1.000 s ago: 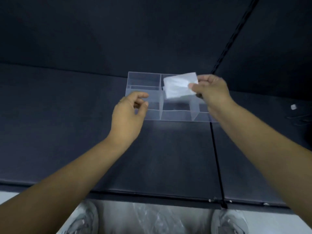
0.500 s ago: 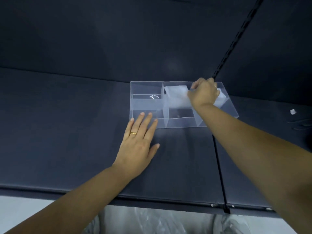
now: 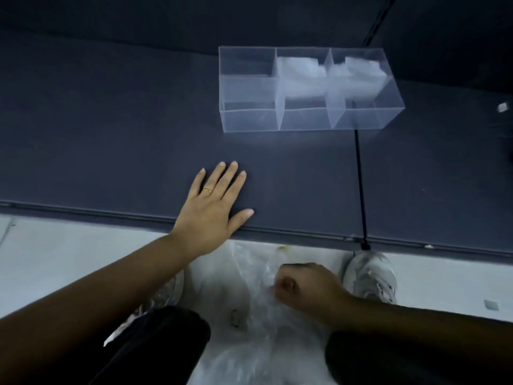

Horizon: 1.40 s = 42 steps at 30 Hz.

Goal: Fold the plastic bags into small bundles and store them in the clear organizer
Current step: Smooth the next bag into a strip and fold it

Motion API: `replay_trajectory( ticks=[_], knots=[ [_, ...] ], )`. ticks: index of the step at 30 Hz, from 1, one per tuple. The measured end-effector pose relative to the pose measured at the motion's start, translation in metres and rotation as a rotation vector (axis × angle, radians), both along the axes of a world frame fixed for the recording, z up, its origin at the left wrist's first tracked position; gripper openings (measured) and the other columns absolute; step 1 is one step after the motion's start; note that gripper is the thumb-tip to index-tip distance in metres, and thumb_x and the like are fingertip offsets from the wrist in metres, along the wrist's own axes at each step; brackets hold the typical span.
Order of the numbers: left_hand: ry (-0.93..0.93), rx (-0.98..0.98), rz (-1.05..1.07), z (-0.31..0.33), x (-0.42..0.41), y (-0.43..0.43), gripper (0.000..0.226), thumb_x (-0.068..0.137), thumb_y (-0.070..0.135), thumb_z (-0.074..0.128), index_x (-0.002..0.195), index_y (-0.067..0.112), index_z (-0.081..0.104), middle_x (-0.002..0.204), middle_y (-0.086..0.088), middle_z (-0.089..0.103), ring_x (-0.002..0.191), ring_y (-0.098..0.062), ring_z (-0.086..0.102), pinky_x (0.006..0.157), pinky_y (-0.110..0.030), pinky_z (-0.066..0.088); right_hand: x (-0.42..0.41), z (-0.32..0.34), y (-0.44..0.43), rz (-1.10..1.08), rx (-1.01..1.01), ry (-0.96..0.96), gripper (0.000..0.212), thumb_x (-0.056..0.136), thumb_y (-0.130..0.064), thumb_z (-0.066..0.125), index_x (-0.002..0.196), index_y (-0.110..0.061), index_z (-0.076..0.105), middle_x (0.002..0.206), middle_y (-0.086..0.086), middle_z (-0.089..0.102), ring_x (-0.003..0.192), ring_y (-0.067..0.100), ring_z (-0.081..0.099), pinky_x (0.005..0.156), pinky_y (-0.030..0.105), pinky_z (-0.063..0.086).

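The clear organizer [image 3: 249,118] stands on the dark table with three compartments in a row. One folded white bag bundle [image 3: 301,72] lies in its middle compartment and another bundle [image 3: 358,72] in the right one; the left compartment holds nothing. My left hand [image 3: 213,209] rests flat, fingers straight, on the table near its front edge. Below the table edge, my right hand [image 3: 302,290] grips a crumpled clear plastic bag [image 3: 258,309] from a pile on the floor between my feet.
A black seam [image 3: 360,184] runs front to back across the dark table [image 3: 111,134]. A small white object [image 3: 502,107] lies at the far right. Pale sneakers [image 3: 369,276] and dark trouser legs flank the bag pile on the light floor.
My right hand let go of the bundle in the organizer's middle compartment and dropped below the table to grab a loose bag. My left hand slid back toward the front edge. The view tilted downward.
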<state>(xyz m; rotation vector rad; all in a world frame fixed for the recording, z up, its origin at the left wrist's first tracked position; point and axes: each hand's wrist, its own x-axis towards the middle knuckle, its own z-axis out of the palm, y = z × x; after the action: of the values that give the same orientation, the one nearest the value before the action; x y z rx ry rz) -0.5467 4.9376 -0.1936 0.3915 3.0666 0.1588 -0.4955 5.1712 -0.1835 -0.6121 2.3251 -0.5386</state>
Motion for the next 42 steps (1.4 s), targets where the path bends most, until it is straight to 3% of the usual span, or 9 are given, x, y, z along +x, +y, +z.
replay_trajectory(
  ticks=[5, 10, 15, 23, 28, 31, 33, 37, 42],
  knots=[
    [0.002, -0.001, -0.003, -0.004, 0.000, -0.001, 0.072, 0.095, 0.058, 0.018, 0.149, 0.012, 0.027, 0.156, -0.010, 0.025, 0.145, -0.028, 0.020, 0.117, -0.048, 0.012, -0.002, -0.048, 0.022, -0.247, 0.353, -0.028, 0.063, 0.079, -0.058, 0.064, 0.121, -0.016, 0.042, 0.126, 0.004, 0.047, 0.115, 0.025, 0.049, 0.091, 0.035, 0.043],
    [-0.086, 0.002, 0.024, 0.005, 0.000, 0.001, 0.077, 0.091, 0.063, 0.009, 0.152, 0.016, 0.016, 0.160, -0.005, 0.010, 0.148, -0.022, 0.003, 0.119, -0.043, -0.001, -0.003, -0.034, 0.008, -0.010, 0.200, -0.311, 0.030, 0.087, -0.036, 0.066, 0.094, -0.012, 0.051, 0.102, 0.006, 0.054, 0.095, 0.023, 0.056, 0.079, 0.031, 0.041],
    [-0.549, 0.843, 0.201, 0.045, -0.006, -0.001, 0.070, 0.086, 0.075, 0.015, 0.141, 0.039, 0.038, 0.148, 0.026, 0.029, 0.130, 0.025, 0.012, 0.111, -0.012, 0.002, -0.059, 0.062, 0.001, -0.080, -0.420, -0.247, 0.013, 0.083, -0.030, 0.071, 0.076, -0.026, 0.061, 0.070, -0.004, 0.059, 0.065, 0.006, 0.054, 0.061, 0.025, 0.044],
    [-0.815, 1.411, 0.111, 0.085, -0.020, 0.024, 0.098, 0.062, 0.056, 0.079, 0.143, 0.022, 0.037, 0.134, 0.001, 0.058, 0.124, -0.013, 0.053, 0.106, -0.033, 0.040, -0.134, 0.100, 0.020, -0.834, -0.805, -0.183, 0.025, 0.094, -0.020, 0.059, 0.084, 0.003, 0.063, 0.079, 0.013, 0.060, 0.072, 0.026, 0.057, 0.067, 0.032, 0.050],
    [-0.798, 1.762, 0.426, 0.076, -0.039, 0.037, 0.023, 0.066, 0.026, 0.077, 0.088, 0.022, 0.075, 0.087, 0.000, 0.073, 0.076, -0.009, 0.066, 0.072, -0.019, 0.055, -0.140, 0.090, 0.032, -1.101, -0.795, -0.341, 0.074, 0.099, -0.008, 0.042, 0.027, -0.017, 0.051, 0.034, -0.007, 0.046, 0.028, 0.002, 0.044, 0.031, 0.013, 0.035],
    [-0.640, 1.698, 0.645, 0.069, -0.047, 0.037, 0.010, 0.077, 0.027, 0.069, 0.082, 0.020, 0.075, 0.087, -0.001, 0.073, 0.080, -0.011, 0.065, 0.071, -0.020, 0.054, -0.147, 0.082, 0.035, -0.987, -0.703, -0.292, 0.023, 0.092, -0.019, 0.060, 0.073, -0.014, 0.071, 0.064, 0.003, 0.061, 0.058, 0.014, 0.059, 0.055, 0.021, 0.048],
    [-0.382, 1.503, 0.741, 0.064, -0.049, 0.033, 0.030, 0.087, 0.048, 0.059, 0.106, 0.025, 0.065, 0.110, 0.003, 0.069, 0.103, -0.011, 0.063, 0.090, -0.028, 0.049, -0.152, 0.084, 0.048, -0.876, -0.586, -0.081, 0.042, 0.093, -0.037, 0.058, 0.134, -0.028, 0.049, 0.118, -0.004, 0.057, 0.102, 0.007, 0.057, 0.089, 0.023, 0.042],
    [-0.090, 1.294, 0.357, 0.068, -0.037, 0.031, 0.087, 0.063, 0.092, 0.039, 0.129, 0.036, 0.048, 0.137, 0.016, 0.045, 0.129, 0.003, 0.038, 0.111, -0.027, 0.029, -0.151, 0.098, 0.071, -0.444, -0.638, -0.029, 0.059, 0.082, -0.072, 0.049, 0.137, -0.059, 0.032, 0.147, -0.030, 0.032, 0.136, -0.005, 0.031, 0.109, 0.034, 0.027],
    [-0.208, 0.752, 0.114, 0.051, -0.009, 0.044, 0.102, 0.056, 0.079, 0.064, 0.139, 0.058, 0.008, 0.149, 0.036, -0.010, 0.140, 0.002, -0.002, 0.111, -0.034, 0.013, -0.149, 0.091, 0.060, -0.074, -0.468, -0.082, 0.079, 0.079, -0.035, 0.075, 0.140, -0.054, 0.030, 0.151, -0.029, 0.016, 0.140, -0.008, 0.018, 0.115, 0.023, 0.023]
  ],
)
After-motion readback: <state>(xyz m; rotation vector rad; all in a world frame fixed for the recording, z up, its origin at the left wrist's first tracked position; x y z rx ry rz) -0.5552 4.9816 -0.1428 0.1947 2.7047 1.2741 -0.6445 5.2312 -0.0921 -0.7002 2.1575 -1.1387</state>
